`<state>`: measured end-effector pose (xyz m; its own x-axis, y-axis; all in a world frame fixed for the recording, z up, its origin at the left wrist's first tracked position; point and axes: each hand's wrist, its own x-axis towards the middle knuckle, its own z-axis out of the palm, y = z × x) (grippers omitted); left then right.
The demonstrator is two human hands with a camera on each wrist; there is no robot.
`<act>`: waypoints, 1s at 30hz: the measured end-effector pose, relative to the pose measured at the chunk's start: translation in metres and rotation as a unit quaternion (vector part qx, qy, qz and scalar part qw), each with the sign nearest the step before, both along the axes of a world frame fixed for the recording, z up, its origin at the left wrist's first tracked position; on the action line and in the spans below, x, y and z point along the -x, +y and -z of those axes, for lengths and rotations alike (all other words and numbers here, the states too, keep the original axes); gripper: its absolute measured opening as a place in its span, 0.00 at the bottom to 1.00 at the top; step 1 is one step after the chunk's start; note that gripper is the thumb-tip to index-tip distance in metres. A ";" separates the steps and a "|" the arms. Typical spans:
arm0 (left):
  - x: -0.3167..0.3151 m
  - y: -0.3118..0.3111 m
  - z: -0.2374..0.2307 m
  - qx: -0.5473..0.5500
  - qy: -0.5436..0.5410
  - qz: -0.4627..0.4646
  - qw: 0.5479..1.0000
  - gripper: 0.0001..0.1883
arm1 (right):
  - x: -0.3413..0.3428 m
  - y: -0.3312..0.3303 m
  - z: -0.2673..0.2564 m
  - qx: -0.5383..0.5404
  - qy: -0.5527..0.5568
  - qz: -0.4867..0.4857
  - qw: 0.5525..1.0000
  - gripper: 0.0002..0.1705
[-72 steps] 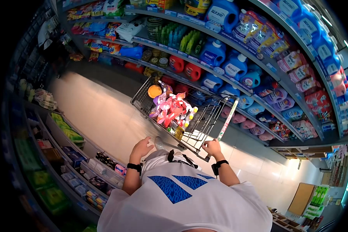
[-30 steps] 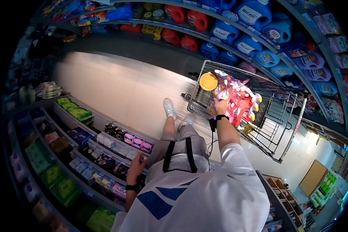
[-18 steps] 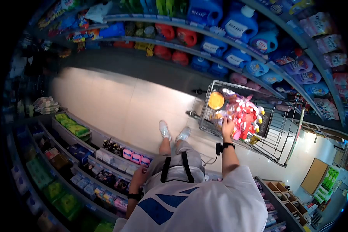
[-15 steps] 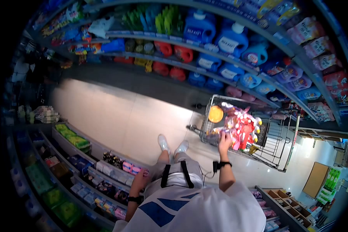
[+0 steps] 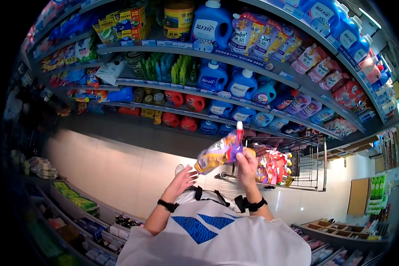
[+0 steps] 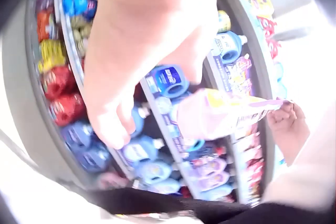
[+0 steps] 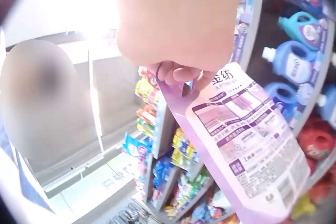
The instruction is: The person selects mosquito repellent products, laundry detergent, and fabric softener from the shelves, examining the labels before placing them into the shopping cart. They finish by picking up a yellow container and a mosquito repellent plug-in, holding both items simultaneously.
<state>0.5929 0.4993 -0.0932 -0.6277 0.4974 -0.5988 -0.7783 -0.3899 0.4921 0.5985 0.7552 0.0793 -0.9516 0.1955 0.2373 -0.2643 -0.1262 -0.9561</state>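
Note:
My right hand (image 5: 247, 166) grips a purple and yellow fabric softener pouch (image 5: 219, 153) near its capped end, in front of my body. Printed panels and a purple border show on the pouch (image 7: 252, 140) in the right wrist view, where fingers hook through its handle hole. Close to the pouch's lower end, my left hand (image 5: 180, 182) is spread with straight fingers and holds nothing. The left wrist view shows the left hand (image 6: 142, 40) large, with the pouch (image 6: 215, 113) beyond it. Part of the cart is hidden behind the pouch and right hand.
A wire shopping cart (image 5: 325, 164) stands to the right, with several red and purple pouches (image 5: 272, 166) in it. Ahead rise shelves of detergent bottles (image 5: 210, 29) and softener pouches (image 5: 248, 33). Low shelving (image 5: 75, 199) lines the near left, and wooden compartments (image 5: 337, 228) stand at right.
My right hand went from the cart handle into the cart, and has lifted a pouch out toward my front. My left hand has risen from my side toward it. The head view tilts up.

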 end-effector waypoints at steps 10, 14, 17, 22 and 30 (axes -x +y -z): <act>0.164 -0.003 -0.145 -0.288 0.075 -0.030 0.954 0.27 | 0.078 -0.063 -0.097 0.258 0.144 0.065 0.953 0.06; 0.199 -0.002 -0.163 -0.249 0.169 -0.056 0.952 0.21 | 0.096 -0.060 -0.092 0.262 0.139 0.157 0.942 0.10; 0.211 0.004 -0.188 -0.224 0.241 -0.074 0.941 0.24 | 0.106 -0.062 -0.080 0.288 0.144 0.162 0.933 0.17; 0.225 0.049 -0.215 -0.208 0.329 -0.103 0.915 0.26 | 0.140 -0.066 -0.055 0.417 -0.012 0.073 0.906 0.37; 0.246 0.117 -0.228 -0.114 0.459 -0.002 0.881 0.42 | 0.176 0.026 -0.022 0.594 0.025 0.053 0.802 0.25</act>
